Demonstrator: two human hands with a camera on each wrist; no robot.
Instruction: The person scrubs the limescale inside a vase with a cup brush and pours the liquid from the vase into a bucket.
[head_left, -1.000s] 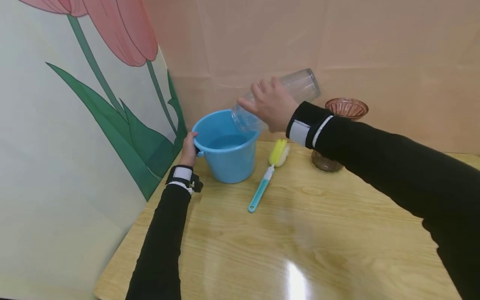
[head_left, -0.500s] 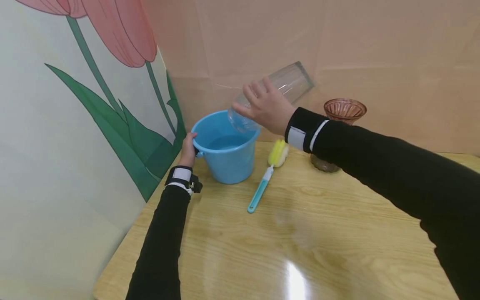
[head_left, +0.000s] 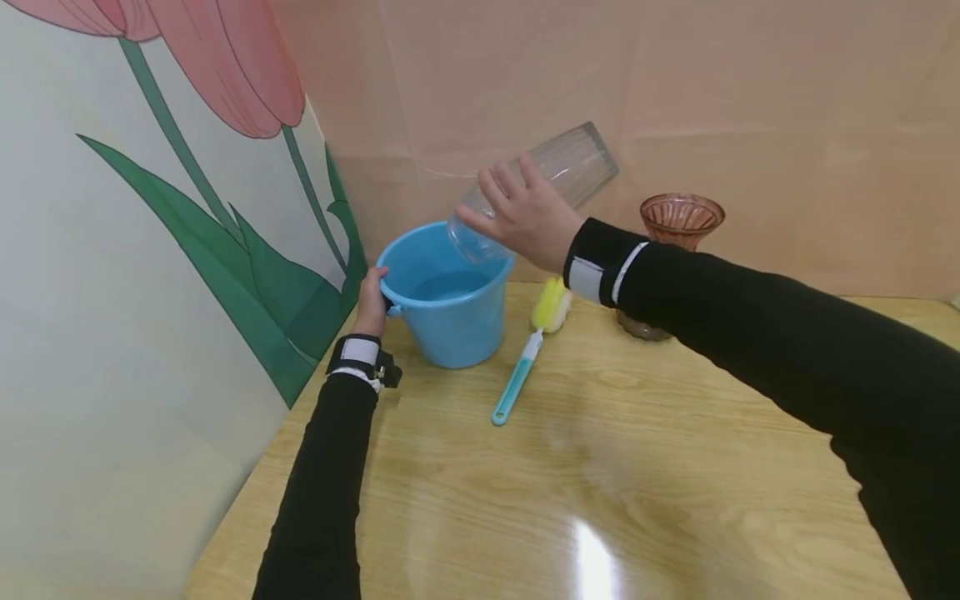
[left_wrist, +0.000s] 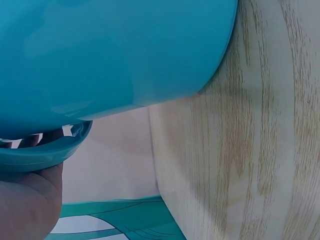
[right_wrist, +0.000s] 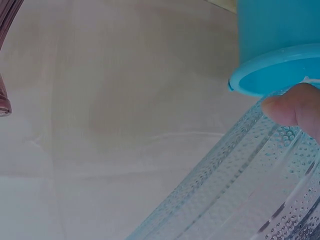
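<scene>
With my right hand (head_left: 528, 221) clamped round the tilted clear vase (head_left: 551, 187) over the bucket (head_left: 450, 321) my left hand (head_left: 372, 300) grips, wet glass could slip and water might splash the surface (head_left: 600, 467).

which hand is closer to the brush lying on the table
Right. The right hand holds the clear vase just above the brush; the left hand grips the bucket rim beyond.

Sleeves: long and black on both arms, reaching to the wrists.
Left wrist band (head_left: 361, 351): white strap with black edges, left of the frame's middle.
Left wrist clip (head_left: 388, 372): small black piece sticking out from the band.
Right wrist band (head_left: 592, 275): white patch with a thin white stripe beside it, on a black cuff, near the middle of the frame.
Hands: bare, no gloves.
</scene>
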